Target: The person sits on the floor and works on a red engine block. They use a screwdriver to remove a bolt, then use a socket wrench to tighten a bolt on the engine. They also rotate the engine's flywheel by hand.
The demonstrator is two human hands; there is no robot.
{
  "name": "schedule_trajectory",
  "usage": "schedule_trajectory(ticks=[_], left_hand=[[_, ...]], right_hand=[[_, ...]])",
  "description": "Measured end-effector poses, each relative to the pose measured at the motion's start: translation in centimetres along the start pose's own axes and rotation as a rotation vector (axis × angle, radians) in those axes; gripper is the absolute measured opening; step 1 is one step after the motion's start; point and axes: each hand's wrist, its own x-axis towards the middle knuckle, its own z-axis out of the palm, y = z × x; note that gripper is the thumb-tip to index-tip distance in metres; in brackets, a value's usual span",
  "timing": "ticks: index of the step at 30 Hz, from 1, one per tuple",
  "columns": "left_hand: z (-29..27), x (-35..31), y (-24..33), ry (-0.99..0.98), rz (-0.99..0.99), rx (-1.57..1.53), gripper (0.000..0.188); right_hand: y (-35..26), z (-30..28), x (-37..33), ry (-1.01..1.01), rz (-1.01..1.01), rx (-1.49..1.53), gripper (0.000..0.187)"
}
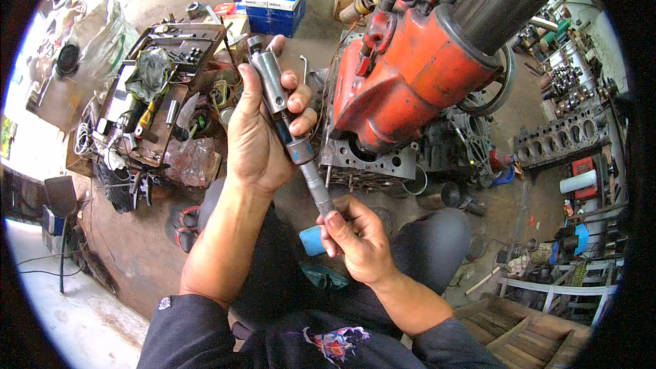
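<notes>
My left hand (260,123) wraps round the upper part of a long steel cylindrical tool (271,82), held tilted in front of me. It has a thick round head with a small hole, a worn blue collar and a slim grey shaft. Thumb and fingers of my right hand (359,239) pinch that shaft's lower end. A light blue piece (313,240) shows beside the right fingers; whether it belongs to the tool I cannot tell. Beyond my hands, a red machine (417,75) with a thick dark column stands over a metal engine block (372,164).
At left, a metal tray (147,149) carries tools and a dark cloth. Blue boxes (277,10) stand on the floor ahead. An engine block with a row of bores (564,135) lies at right, near a wooden pallet (526,335). Red-strapped sandals (186,227) lie by my left leg.
</notes>
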Motion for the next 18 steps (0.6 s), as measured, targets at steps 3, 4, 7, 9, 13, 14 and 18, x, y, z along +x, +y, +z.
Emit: schedule_trajectory(ticks=[3,4,7,9,13,14,18], left_hand=[[-0.43,0.07,0.15,-0.031,-0.022,-0.044,0.059],[-0.55,0.11,0.21,-0.040,-0.032,-0.061,0.060],[-0.70,0.10,0.29,-0.050,-0.045,-0.087,0.059],[-0.67,0.07,0.29,-0.051,-0.051,-0.099,0.059],[-0.58,0.10,0.27,-0.063,-0.055,-0.111,0.059],[-0.57,0.10,0.28,-0.066,-0.055,-0.111,0.059],[-0.58,0.06,0.37,-0.067,-0.060,-0.112,0.059]], right_hand=[[-0.12,-0.16,0.11,-0.106,0.111,0.180,0.039],[-0.13,-0.19,0.10,-0.129,0.158,0.244,0.041],[0.08,-0.04,0.17,-0.162,0.173,0.318,0.043],[0.22,0.13,0.16,-0.167,0.162,0.354,0.041],[0.33,0.33,0.13,-0.158,0.143,0.353,0.039],[0.33,0.34,0.12,-0.156,0.140,0.348,0.039],[0.24,0.23,0.09,-0.163,0.140,0.291,0.041]])
